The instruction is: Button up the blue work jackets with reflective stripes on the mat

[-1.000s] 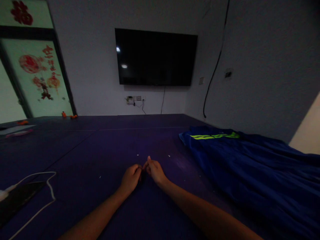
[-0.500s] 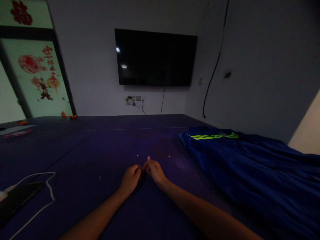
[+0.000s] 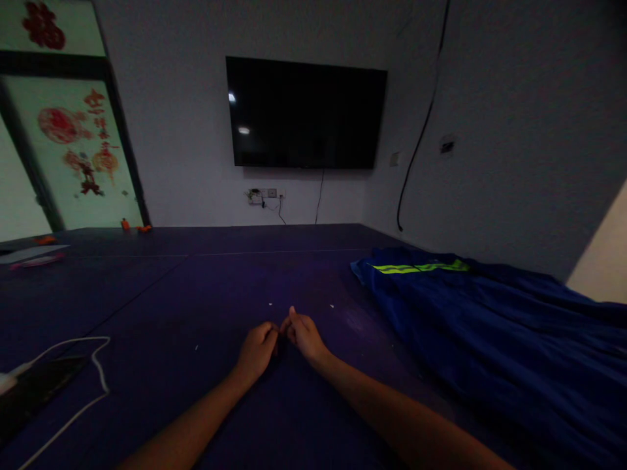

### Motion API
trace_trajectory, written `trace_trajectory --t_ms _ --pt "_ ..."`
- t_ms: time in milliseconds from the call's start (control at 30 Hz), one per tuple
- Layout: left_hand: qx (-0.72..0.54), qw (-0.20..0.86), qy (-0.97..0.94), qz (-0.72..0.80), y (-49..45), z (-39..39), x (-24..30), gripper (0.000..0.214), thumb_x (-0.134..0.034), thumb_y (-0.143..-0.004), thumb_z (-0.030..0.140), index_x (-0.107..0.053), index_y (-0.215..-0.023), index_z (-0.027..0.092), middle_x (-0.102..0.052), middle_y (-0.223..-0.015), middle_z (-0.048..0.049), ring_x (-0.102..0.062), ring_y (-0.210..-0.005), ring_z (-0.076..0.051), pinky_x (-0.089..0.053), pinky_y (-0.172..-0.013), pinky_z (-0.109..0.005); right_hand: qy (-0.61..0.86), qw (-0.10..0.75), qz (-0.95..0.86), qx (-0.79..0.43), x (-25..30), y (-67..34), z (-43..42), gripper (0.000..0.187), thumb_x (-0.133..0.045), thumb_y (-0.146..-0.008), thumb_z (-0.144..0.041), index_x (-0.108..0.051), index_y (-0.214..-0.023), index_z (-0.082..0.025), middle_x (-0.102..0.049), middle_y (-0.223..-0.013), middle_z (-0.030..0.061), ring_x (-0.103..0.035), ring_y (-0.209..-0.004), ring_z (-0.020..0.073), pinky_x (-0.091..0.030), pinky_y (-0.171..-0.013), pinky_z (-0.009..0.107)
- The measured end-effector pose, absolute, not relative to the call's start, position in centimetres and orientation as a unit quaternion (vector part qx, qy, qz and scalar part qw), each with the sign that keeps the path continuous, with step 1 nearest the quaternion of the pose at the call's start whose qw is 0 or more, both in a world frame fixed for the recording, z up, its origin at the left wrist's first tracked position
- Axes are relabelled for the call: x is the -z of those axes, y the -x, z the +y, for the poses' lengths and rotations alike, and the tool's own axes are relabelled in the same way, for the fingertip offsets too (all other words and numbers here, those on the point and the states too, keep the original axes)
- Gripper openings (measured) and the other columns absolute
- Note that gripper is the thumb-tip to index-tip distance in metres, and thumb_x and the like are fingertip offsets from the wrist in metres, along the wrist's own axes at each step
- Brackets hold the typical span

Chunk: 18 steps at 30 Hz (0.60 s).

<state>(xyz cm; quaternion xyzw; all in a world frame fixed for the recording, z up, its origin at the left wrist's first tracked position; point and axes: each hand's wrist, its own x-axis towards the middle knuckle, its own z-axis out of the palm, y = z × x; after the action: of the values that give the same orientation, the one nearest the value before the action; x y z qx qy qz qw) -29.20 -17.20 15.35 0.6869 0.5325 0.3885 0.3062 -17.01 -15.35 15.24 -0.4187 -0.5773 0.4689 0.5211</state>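
My left hand (image 3: 257,351) and my right hand (image 3: 304,335) rest side by side on the dark purple table (image 3: 186,307), fingers curled, thumbs and forefingers meeting in a pinch where the two hands touch. Whatever lies between the fingertips is too small and too dark to name. A blue garment with a yellow-green reflective stripe (image 3: 490,326) lies spread on the table to the right of my right forearm, apart from both hands.
A dark phone (image 3: 29,388) with a white cable (image 3: 93,365) lies at the table's near left. Papers and small orange things sit at the far left edge. A black television (image 3: 306,112) hangs on the white wall behind the table.
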Motion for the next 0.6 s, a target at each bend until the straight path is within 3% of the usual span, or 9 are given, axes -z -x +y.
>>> trace_trajectory --t_ms 600 --pt "-0.386 0.303 -0.691 0.530 29.23 -17.37 -15.62 0.029 -0.032 -0.077 0.032 -0.047 -0.057 0.018 -0.051 -0.052 0.0008 -0.049 -0.053 -0.014 -0.034 -0.056 -0.024 0.423 0.517 -0.583 -0.464 -15.40 16.95 -15.51 0.067 -0.026 -0.075 -0.071 -0.055 -0.055 -0.014 -0.033 -0.036 -0.0055 -0.030 -0.035 0.0063 -0.022 -0.040 0.022"
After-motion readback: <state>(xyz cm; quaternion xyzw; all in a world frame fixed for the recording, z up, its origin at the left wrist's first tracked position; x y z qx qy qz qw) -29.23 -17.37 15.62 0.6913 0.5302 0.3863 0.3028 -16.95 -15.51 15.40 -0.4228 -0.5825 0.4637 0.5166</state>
